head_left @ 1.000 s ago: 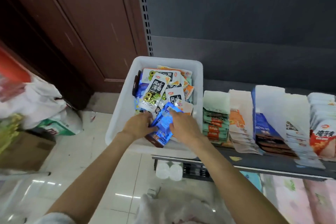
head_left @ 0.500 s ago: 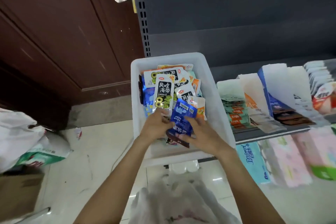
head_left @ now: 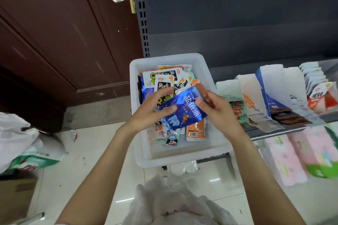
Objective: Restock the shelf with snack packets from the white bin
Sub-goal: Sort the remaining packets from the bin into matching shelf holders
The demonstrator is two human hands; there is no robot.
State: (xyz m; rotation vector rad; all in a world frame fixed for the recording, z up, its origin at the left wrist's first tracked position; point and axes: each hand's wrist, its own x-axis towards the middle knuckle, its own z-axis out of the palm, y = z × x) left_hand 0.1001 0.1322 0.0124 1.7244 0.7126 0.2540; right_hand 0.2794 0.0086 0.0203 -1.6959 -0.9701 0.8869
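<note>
Both hands over the white bin [head_left: 210, 153]; L hand [head_left: 151, 113] fingers flat on the blue packet [head_left: 182, 113], thumb on top; R hand [head_left: 217, 107] pinching its top edge w/ an orange packet [head_left: 203, 93].

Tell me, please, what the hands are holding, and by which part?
Both hold the blue packet over the bin: the right hand pinches its upper right end, the left hand its left edge.
</note>
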